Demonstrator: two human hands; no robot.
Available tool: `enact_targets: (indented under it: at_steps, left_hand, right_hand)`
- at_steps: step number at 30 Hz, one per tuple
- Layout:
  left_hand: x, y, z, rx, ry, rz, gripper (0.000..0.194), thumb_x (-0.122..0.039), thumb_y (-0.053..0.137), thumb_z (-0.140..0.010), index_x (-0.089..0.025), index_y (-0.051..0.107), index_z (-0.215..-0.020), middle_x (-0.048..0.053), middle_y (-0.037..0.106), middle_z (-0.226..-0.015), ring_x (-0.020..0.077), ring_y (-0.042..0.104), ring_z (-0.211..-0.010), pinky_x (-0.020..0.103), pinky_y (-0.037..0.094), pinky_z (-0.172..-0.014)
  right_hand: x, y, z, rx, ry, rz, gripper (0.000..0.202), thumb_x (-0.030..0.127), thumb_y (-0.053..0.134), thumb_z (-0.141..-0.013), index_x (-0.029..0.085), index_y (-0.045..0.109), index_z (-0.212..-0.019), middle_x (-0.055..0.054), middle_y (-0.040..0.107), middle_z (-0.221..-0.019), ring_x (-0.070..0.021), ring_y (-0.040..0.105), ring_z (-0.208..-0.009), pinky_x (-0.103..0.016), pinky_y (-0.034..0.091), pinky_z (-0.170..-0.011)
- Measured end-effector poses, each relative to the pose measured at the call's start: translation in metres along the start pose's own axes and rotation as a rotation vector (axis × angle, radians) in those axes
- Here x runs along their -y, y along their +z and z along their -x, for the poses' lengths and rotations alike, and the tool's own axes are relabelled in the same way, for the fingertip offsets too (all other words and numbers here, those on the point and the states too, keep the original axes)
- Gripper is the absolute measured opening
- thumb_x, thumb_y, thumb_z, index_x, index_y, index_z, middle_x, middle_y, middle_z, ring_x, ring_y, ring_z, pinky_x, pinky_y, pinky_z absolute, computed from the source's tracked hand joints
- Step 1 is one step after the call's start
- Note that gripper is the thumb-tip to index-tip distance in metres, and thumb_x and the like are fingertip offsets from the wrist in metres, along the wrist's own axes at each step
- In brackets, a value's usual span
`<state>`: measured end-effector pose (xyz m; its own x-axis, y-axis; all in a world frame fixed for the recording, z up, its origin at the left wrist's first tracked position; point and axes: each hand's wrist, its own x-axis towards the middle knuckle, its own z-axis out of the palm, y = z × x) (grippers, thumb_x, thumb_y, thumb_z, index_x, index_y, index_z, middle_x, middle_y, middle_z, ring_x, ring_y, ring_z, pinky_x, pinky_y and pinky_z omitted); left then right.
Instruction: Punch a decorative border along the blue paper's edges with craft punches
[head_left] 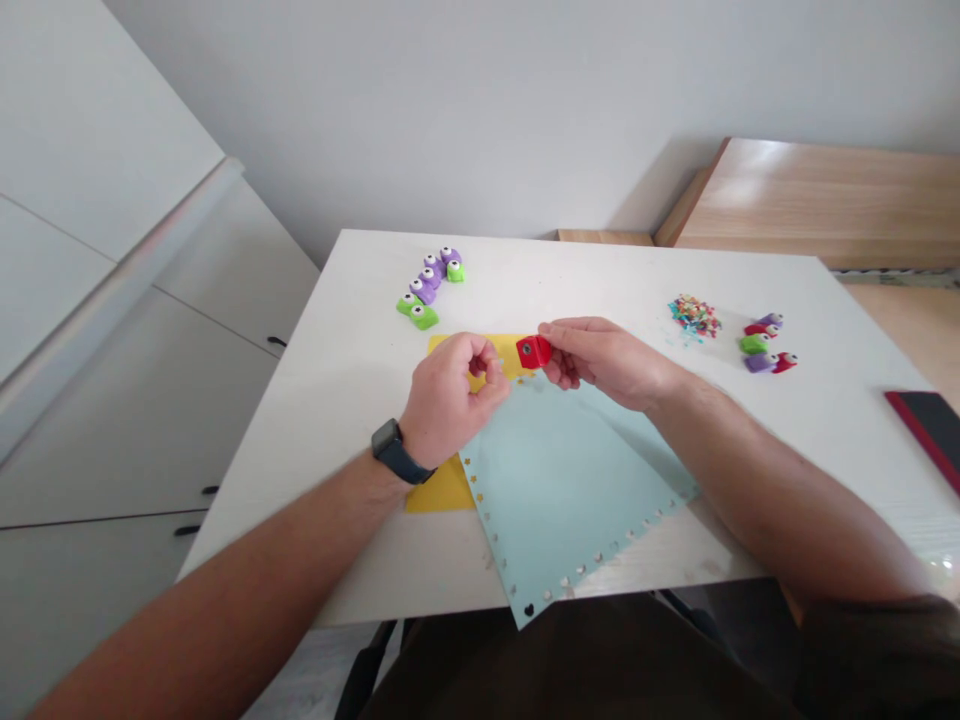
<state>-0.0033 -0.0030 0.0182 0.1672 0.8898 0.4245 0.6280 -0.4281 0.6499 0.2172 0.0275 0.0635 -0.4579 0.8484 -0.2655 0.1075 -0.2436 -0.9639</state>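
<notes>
Between thumb and fingers, my right hand (592, 355) holds a small red craft paper punch (531, 351) above the far edge of a light blue sheet (562, 470). My left hand (459, 388) is closed in a pinch just left of the punch; a tiny pale bit seems to show at its fingertips, too small to name. Small cut-outs, some star-shaped, run along the blue sheet's left and near edges, with a heart-shaped hole at the near corner. Partly under the blue sheet and my left hand lies a yellow sheet (442, 490).
Several purple and green punches (422, 290) stand at the back left of the white table (360, 330). A heap of colourful paper confetti (694, 316) lies at the right, beside more punches (757, 345). A dark red-edged object (930, 430) sits at the far right.
</notes>
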Motion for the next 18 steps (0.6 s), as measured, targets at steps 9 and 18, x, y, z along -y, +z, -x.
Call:
enact_targets:
  at_steps: [9,18]
  left_hand:
    - [-0.029,-0.002,-0.024,0.226,-0.031,0.148,0.004,-0.023,0.062,-0.084,-0.021,0.059,-0.084,-0.002,0.067,-0.079,0.0141,0.060,-0.071,0.028,0.046,-0.067]
    - [-0.100,0.112,-0.104,0.448,0.133,0.042,0.007,-0.026,0.065,-0.085,-0.019,0.066,-0.082,0.002,0.074,-0.081,0.0176,0.063,-0.072,0.030,0.042,-0.066]
  right_hand:
    - [0.008,-0.084,0.067,-0.365,-0.249,0.013,0.036,0.050,0.068,-0.099,0.020,0.067,-0.078,-0.004,0.063,-0.070,-0.0151,0.053,-0.063,-0.031,0.041,-0.057]
    - [-0.020,-0.133,0.079,-0.799,-0.477,-0.224,0.035,0.054,0.073,-0.093,0.022,0.065,-0.081,-0.001,0.061,-0.068,-0.0136,0.055,-0.059,-0.028,0.042,-0.051]
